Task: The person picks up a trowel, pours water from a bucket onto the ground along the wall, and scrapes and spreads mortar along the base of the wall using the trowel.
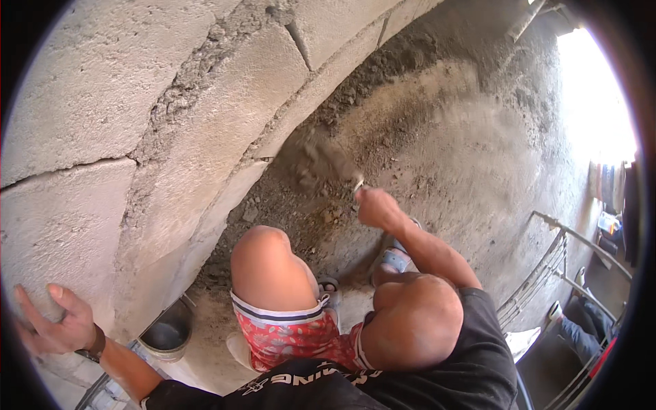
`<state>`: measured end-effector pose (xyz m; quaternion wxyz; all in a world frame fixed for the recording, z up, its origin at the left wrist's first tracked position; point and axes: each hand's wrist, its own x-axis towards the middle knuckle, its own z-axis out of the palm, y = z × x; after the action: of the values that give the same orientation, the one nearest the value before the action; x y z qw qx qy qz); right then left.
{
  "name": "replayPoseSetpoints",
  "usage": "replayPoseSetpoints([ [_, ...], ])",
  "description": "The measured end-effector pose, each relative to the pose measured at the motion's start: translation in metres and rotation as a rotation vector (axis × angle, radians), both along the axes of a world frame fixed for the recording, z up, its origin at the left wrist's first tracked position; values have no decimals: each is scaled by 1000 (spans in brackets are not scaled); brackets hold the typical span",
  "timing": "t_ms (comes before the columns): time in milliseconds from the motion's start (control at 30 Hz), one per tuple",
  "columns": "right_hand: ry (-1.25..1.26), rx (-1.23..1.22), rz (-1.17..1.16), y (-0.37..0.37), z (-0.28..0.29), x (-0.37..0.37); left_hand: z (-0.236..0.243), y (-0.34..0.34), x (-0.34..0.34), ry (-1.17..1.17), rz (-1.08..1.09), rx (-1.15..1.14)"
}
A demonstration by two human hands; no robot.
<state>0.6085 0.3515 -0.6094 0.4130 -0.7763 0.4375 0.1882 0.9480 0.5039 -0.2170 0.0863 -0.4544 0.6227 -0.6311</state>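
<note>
The left of 2 head-worn fisheye cameras looks steeply down over the wearer's shirt (471, 352) and knees (265, 263), which are nearest. Its wide view takes in the block wall (75, 232) close on the left, the ground (451, 160) farther off and a metal frame (593, 240) at the right.

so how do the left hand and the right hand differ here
The left hand is spread open, while the right hand is closed on a motion-blurred tool. The left hand is at the block wall; the right hand is over the rough floor. The left hand has a dark band at its wrist; the right hand shows none. Both are ungloved.
</note>
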Motion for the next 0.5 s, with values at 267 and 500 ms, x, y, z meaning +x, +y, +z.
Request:
replayPoseSetpoints([
  [267,35,51,73,-34,48,-21,-4,0,1,25,3,1],
  [500,268,-734,-28,-153,-18,-53,-7,4,5,42,24,-32],
])
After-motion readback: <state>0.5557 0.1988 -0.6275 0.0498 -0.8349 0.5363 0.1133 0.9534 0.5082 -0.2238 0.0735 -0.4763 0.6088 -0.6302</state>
